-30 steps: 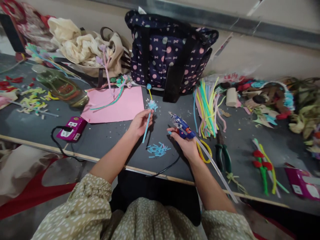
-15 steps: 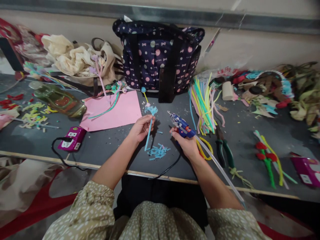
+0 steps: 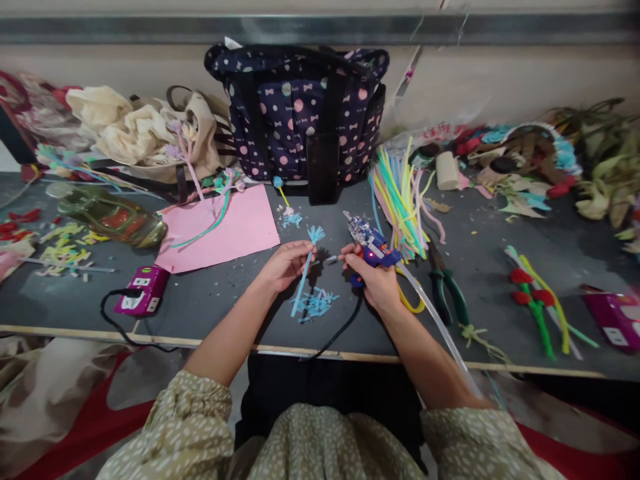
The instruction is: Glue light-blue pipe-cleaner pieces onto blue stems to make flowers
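Observation:
My left hand [image 3: 284, 265] is closed on a light blue pipe-cleaner stem [image 3: 305, 280] topped with a blue fringe tuft [image 3: 316, 234]. My right hand [image 3: 373, 281] grips a blue hot glue gun [image 3: 373, 248] with a clear glue stick [image 3: 440, 327] trailing back along my forearm. The gun's nozzle points left, close to the stem just below the tuft. A small pile of blue cut scraps [image 3: 314, 304] lies on the dark table [image 3: 210, 300] beneath my hands. The gun's black cord [image 3: 335, 333] runs off the near edge.
A navy polka-dot bag [image 3: 300, 110] stands at the back. Pink paper [image 3: 220, 230], a magenta power strip [image 3: 140, 290], a bundle of coloured pipe cleaners [image 3: 400, 200], green-handled pliers [image 3: 450, 293], yellow scissors [image 3: 407, 303], red-and-green stems [image 3: 537, 307] and craft clutter surround me.
Both hands have drawn closer together. The glue gun's nozzle has swung left toward the stem. A second small blue flower piece now lies on the table near the bag.

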Available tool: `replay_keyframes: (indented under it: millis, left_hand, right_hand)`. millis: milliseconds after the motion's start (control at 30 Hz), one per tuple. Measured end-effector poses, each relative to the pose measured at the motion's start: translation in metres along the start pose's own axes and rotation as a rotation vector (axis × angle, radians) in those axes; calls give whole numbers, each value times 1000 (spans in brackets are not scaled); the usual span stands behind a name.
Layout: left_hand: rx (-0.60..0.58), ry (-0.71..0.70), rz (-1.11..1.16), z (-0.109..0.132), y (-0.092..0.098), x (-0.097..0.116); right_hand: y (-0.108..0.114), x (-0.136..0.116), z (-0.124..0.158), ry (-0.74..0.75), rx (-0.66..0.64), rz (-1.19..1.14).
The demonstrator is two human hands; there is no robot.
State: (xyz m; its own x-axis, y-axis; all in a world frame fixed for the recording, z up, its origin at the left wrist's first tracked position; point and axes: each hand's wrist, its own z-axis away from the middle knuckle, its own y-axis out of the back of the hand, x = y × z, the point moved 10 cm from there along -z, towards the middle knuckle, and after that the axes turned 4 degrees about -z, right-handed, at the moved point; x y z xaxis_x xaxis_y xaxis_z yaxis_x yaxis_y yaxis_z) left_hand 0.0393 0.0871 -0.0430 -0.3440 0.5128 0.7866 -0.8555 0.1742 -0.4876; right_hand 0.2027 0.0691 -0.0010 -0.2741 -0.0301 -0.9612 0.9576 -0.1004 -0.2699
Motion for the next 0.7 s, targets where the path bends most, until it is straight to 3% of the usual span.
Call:
replay_keyframes:
  millis: [267, 533, 700]
  left_hand:
    - [79, -20, 9, -1, 7, 4]
    - [311, -246, 215, 9, 37, 38]
    - [332, -277, 240, 14, 36, 42]
  right_hand:
    - [4, 3, -3, 102, -12, 319]
    - [-26, 9, -2, 256, -198, 877]
    - [-37, 22, -4, 268, -221, 1163]
